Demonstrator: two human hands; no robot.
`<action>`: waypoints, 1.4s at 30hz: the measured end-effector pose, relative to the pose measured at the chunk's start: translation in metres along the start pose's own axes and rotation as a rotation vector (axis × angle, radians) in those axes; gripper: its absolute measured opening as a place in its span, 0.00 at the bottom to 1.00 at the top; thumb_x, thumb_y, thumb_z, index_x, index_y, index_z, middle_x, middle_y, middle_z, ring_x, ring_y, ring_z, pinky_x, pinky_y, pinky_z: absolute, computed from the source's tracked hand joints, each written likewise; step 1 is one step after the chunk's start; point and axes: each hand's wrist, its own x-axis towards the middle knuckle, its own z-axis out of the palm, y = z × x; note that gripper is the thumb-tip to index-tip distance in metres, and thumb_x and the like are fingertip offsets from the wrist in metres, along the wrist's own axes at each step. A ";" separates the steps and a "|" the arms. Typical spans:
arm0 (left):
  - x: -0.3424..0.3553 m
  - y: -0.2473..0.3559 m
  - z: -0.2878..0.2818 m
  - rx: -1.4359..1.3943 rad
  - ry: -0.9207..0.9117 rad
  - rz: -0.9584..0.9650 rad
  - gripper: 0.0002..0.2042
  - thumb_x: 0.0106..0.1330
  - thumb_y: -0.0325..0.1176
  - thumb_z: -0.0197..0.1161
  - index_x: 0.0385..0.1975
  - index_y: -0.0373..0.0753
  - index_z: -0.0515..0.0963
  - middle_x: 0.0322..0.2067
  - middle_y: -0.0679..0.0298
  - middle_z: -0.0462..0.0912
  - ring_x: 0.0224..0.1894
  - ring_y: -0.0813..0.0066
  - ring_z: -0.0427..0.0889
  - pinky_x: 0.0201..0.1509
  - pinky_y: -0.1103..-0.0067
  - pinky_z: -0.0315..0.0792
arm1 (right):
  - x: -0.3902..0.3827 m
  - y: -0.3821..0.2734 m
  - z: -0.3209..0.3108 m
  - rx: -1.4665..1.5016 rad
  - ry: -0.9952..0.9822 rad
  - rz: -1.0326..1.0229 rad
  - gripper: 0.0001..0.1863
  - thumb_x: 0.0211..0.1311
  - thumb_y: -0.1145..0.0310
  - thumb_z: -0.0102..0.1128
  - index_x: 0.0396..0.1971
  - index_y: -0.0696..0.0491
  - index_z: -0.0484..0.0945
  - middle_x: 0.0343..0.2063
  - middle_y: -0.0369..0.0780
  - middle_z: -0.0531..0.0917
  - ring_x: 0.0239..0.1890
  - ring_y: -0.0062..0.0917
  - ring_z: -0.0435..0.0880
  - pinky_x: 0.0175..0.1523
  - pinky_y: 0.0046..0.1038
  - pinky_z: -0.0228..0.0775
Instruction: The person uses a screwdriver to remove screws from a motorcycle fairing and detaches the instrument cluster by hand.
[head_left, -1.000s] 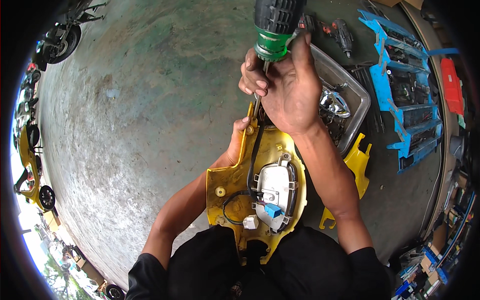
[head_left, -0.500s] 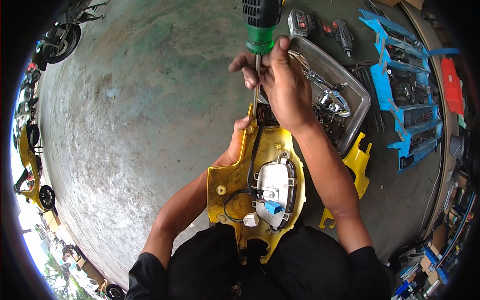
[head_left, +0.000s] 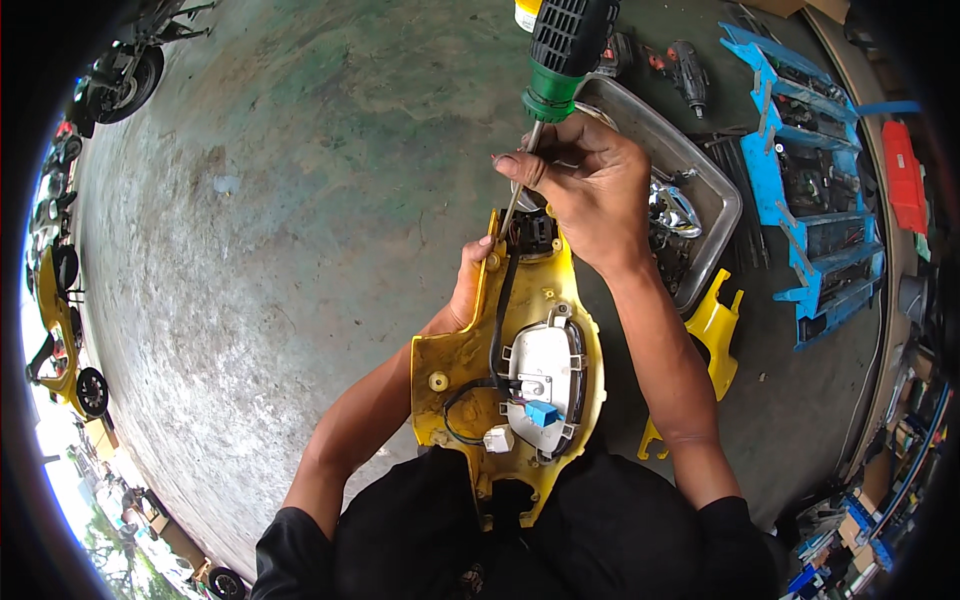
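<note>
A yellow motorcycle handlebar cover (head_left: pixel 425 400) lies inner side up over my lap. It carries a white-backed instrument cluster (head_left: pixel 535 362), black wiring (head_left: pixel 497 345), a blue connector (head_left: pixel 542 413) and a white connector (head_left: pixel 498 438). My left hand (head_left: pixel 470 280) is closed round the cover's far left edge, its thumb tip showing on top and the other fingers hidden. In my right hand (head_left: pixel 608 195) the shaft of a screwdriver (head_left: pixel 552 95) with a green and black handle is pinched. The shaft slants down to the cover's far end, beside a black switch part (head_left: pixel 536 234); its tip is hard to make out.
Beyond my right hand sits a metal tray (head_left: pixel 728 212) holding chrome and small parts. A cordless drill (head_left: pixel 687 78) and an opened blue toolbox (head_left: pixel 768 180) lie around it. Another yellow panel (head_left: pixel 712 340) rests right of my forearm. Motorcycles (head_left: pixel 125 90) stand far left.
The screwdriver handle has swung right and slightly nearer, tilting the shaft. My right hand has shifted right, its fingers closing on the shaft. The left hand keeps its hold; the cover moved slightly left.
</note>
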 end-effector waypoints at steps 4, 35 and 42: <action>0.001 -0.002 -0.002 0.004 0.032 0.027 0.35 0.59 0.62 0.51 0.58 0.39 0.70 0.49 0.54 0.79 0.47 0.60 0.81 0.54 0.65 0.75 | -0.004 0.002 0.006 0.187 -0.025 0.071 0.11 0.55 0.77 0.69 0.38 0.62 0.80 0.32 0.39 0.84 0.35 0.19 0.84 0.41 0.20 0.77; -0.002 -0.002 -0.008 0.002 0.007 -0.029 0.39 0.57 0.66 0.51 0.58 0.38 0.70 0.49 0.53 0.79 0.47 0.59 0.80 0.54 0.65 0.74 | -0.003 -0.011 -0.003 0.202 -0.067 0.062 0.16 0.67 0.77 0.53 0.54 0.61 0.72 0.37 0.43 0.84 0.38 0.20 0.83 0.43 0.21 0.79; -0.001 -0.004 -0.017 -0.011 0.010 -0.028 0.39 0.57 0.67 0.51 0.58 0.38 0.71 0.49 0.53 0.79 0.48 0.59 0.80 0.54 0.65 0.73 | 0.012 -0.010 -0.027 0.143 0.147 -0.065 0.11 0.71 0.75 0.48 0.50 0.59 0.69 0.34 0.43 0.82 0.33 0.23 0.82 0.42 0.27 0.80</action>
